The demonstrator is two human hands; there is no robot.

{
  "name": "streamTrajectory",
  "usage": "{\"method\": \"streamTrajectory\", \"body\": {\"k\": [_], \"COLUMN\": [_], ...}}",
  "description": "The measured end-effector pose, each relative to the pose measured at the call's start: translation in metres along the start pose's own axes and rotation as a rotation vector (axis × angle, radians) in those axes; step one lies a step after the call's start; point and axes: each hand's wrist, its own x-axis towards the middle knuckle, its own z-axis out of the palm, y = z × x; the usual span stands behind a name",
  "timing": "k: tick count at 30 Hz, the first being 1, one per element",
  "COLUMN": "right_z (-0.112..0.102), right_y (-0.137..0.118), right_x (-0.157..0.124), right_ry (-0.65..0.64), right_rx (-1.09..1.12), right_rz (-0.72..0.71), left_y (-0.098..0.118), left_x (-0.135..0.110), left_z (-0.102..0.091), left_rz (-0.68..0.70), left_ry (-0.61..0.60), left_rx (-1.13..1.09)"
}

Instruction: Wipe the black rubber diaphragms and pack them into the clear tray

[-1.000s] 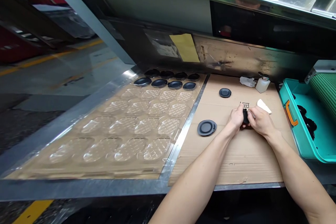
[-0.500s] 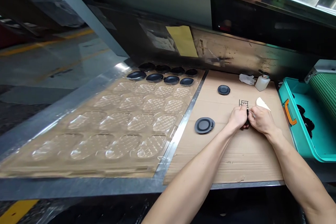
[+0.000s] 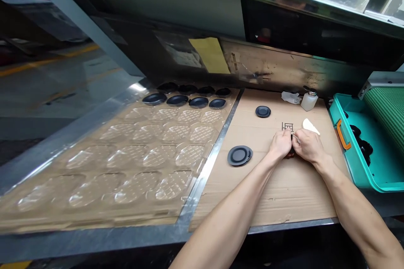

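Note:
My left hand and my right hand meet over the cardboard sheet, fingers closed. Between them shows a sliver of a small black plastic part, mostly covered by the fingers. The left hand grips this part; the right fingertips pinch at its edge, and anything else in them is hidden. To the left of my hands lies a round black plastic lid-like piece. Another round black piece lies farther back. A white pad rests just beyond my right hand.
A clear blister tray on the left has black pieces in its two back rows. At right stands a teal bin with an orange handle, holding black parts. A pump bottle and crumpled tissue stand at the back.
The camera view has shifted slightly, so the scene sits a little left and mostly lower. Both hands stay together at the black part, their fingers drawn closer around it.

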Motion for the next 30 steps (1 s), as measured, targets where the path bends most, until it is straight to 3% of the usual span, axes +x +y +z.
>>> {"method": "streamTrajectory", "body": {"k": [16, 30], "right_z": [0.0016, -0.0019], "right_y": [0.0092, 0.0064], "right_x": [0.0010, 0.0017], "right_ry": [0.042, -0.013], "right_rx": [0.108, 0.118], "right_rz": [-0.015, 0.025], "left_y": [0.0007, -0.0008], "left_x": [0.0037, 0.0002], "left_z": [-0.0023, -0.0012], "left_rz": [-0.009, -0.014], "left_ry": [-0.064, -0.033], "left_rx": [-0.052, -0.020]}}
